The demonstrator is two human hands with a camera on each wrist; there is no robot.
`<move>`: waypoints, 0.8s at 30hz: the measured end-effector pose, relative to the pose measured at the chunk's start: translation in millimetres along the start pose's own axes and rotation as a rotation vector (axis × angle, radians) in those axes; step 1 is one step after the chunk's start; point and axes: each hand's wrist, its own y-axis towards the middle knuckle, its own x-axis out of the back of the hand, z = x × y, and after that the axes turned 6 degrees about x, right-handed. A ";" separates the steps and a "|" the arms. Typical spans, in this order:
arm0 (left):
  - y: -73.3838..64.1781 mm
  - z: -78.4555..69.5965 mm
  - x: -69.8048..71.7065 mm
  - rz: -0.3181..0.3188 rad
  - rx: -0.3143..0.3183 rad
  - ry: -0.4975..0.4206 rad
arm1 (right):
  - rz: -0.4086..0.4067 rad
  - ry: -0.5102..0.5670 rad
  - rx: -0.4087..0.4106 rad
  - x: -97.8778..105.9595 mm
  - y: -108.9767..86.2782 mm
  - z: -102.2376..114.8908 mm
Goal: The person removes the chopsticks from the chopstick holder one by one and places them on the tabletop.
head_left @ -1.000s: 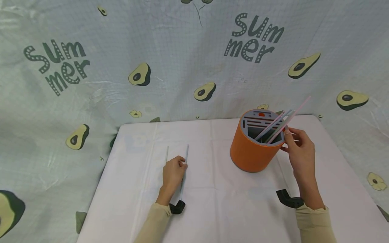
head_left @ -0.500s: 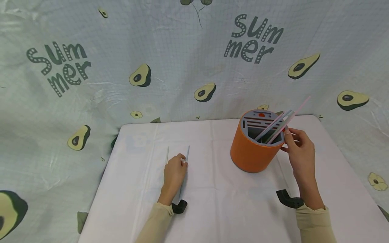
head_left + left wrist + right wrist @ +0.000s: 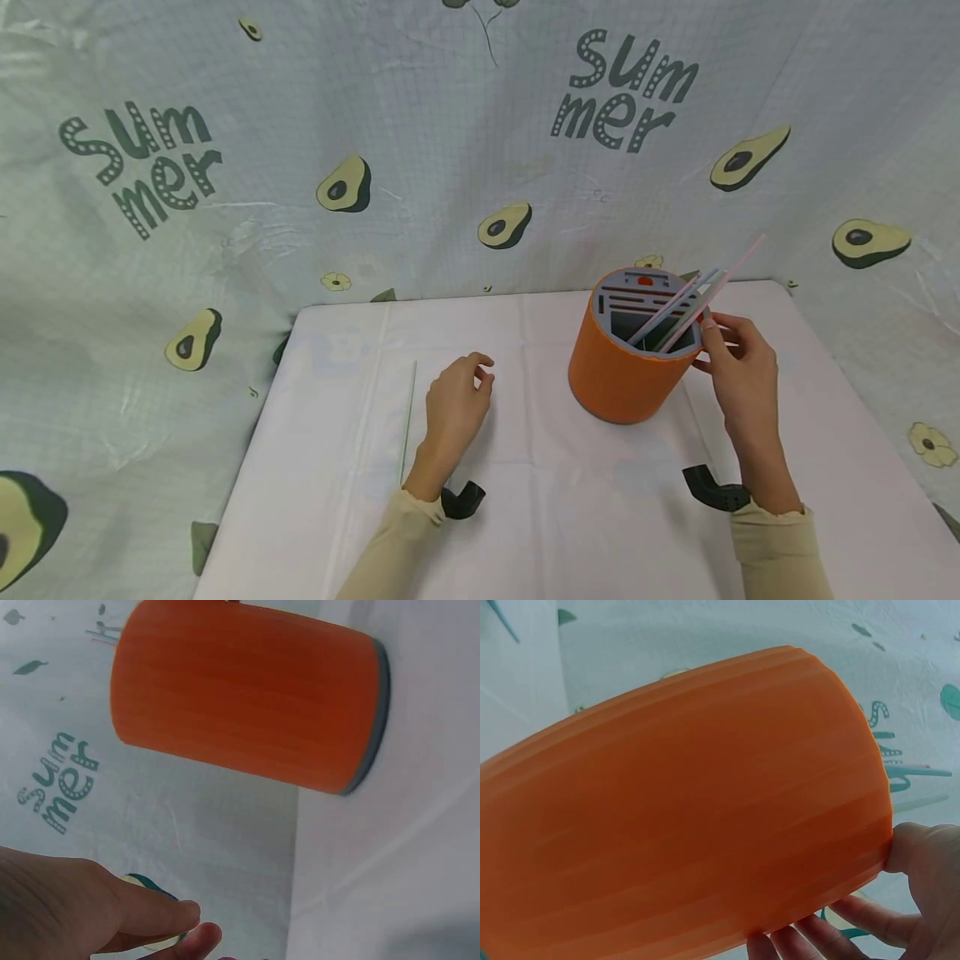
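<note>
At the right of the table stands an orange utensil holder (image 3: 618, 383) with a grey slotted top, with several pink, blue and clear straws (image 3: 667, 315) leaning in its front compartment. My right hand (image 3: 742, 379) grips its right side, thumb at the rim and fingers along the wall. My left hand (image 3: 455, 408) hovers over the middle-left of the table, fingers loosely bent, with nothing seen between thumb and fingertip in the left wrist view. A thin pale green straw (image 3: 407, 425) lies on the table left of it. A thin blue straw (image 3: 504, 621) shows in the right wrist view.
A white cloth covers the table (image 3: 570, 517), whose far edge meets a curtain (image 3: 420, 125) printed with avocados and lettering. A black wrist mount (image 3: 463, 500) sits on the left wrist, another black wrist mount (image 3: 716, 490) on the right.
My left hand has moved right and slightly away from me, off the spot beside the blue straw, which is now mostly hidden in the head view. The right hand and holder stay put.
</note>
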 end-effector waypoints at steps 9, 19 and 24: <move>9.0 -52.3 27.0 0.010 -0.136 -0.147 | 0.016 0.002 0.007 1.6 -0.3 2.3; 17.9 -90.7 33.7 0.104 -0.233 -0.269 | 0.024 0.008 0.006 1.1 0.6 2.1; 24.2 -104.7 25.3 0.167 -0.331 -0.331 | 0.022 0.002 0.002 0.7 0.2 2.6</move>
